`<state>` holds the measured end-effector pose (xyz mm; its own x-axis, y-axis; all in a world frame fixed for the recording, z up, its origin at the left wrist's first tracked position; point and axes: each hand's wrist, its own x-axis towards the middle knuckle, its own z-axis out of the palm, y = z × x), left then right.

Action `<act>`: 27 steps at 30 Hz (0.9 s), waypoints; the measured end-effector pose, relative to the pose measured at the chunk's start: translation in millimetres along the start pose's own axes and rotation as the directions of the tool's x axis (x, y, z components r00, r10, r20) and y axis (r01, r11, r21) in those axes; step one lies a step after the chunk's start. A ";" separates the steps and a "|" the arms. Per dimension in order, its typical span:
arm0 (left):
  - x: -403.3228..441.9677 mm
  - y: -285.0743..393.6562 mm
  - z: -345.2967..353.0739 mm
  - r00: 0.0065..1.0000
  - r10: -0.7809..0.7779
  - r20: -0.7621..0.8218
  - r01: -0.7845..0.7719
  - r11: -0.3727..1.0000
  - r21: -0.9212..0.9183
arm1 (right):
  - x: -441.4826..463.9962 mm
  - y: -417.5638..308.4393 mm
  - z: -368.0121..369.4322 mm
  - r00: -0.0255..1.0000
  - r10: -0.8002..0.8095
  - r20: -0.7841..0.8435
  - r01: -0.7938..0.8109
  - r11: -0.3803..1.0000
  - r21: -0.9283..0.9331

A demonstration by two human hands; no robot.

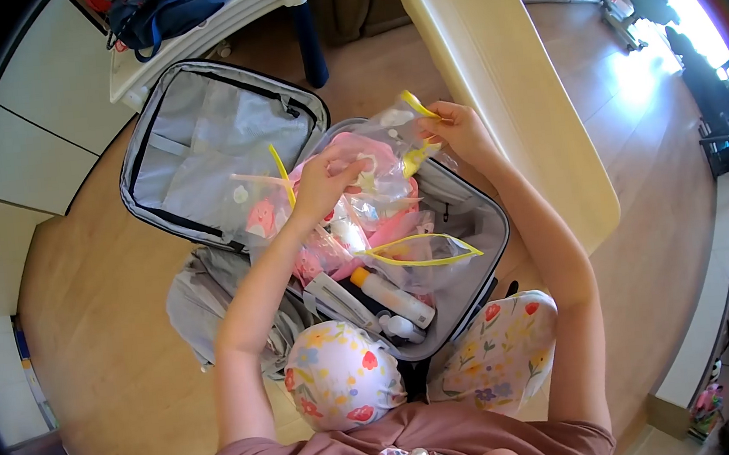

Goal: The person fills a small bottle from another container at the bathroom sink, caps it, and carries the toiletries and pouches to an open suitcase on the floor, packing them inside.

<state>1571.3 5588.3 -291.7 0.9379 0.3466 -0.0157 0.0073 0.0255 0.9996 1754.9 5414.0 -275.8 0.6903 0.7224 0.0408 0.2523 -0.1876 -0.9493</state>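
Observation:
My right hand (pixel 463 134) pinches the yellow-edged top of a clear plastic zip bag (pixel 395 119) above the open suitcase (pixel 493 215). My left hand (pixel 329 180) is closed at the bag's other side, thumb and fingers together. Near its fingertips is a small pale-yellow item (pixel 368 177); whether it is gripped or lies behind plastic, I cannot tell. Pink items and clear bags fill the case below. Another clear bag with a yellow zip (pixel 424 250) gapes on top. Nearer me lie a white bottle with an orange cap (pixel 396 298) and a long white box (pixel 343 301).
The suitcase's grey lid (pixel 216 145) lies open at the left, with grey cloth (pixel 223 302) beside the case. A cream bench-like surface (pixel 517 81) runs along the right. A white table (pixel 204 23) holding a dark blue bag (pixel 164 19) stands behind.

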 end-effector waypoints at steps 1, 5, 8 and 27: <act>1.5 -7.0 -4.5 1.000 -0.027 -0.005 0.027 1.000 -0.010 | -2.7 -8.1 0.7 0.999 0.042 0.007 -0.042 0.999 -0.023; 6.7 -22.5 -16.2 0.994 -0.014 -0.110 0.028 0.991 0.127 | -8.7 -32.0 3.1 0.982 0.175 0.073 -0.163 0.976 -0.147; 16.7 -25.0 -24.5 0.986 0.038 -0.159 0.056 0.838 0.542 | -5.8 -14.2 14.8 0.959 0.249 0.136 -0.220 0.955 -0.197; 26.7 -47.6 -29.1 0.889 0.453 0.073 -0.130 0.097 0.987 | -57.6 14.2 22.1 0.946 0.039 0.322 0.105 0.903 -0.416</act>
<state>1585.9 5623.6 -340.3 0.8619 0.2515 0.4404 0.2213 -0.9678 0.1197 1703.7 5384.5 -298.5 0.4440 0.8905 -0.0989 0.5821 -0.3706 -0.7238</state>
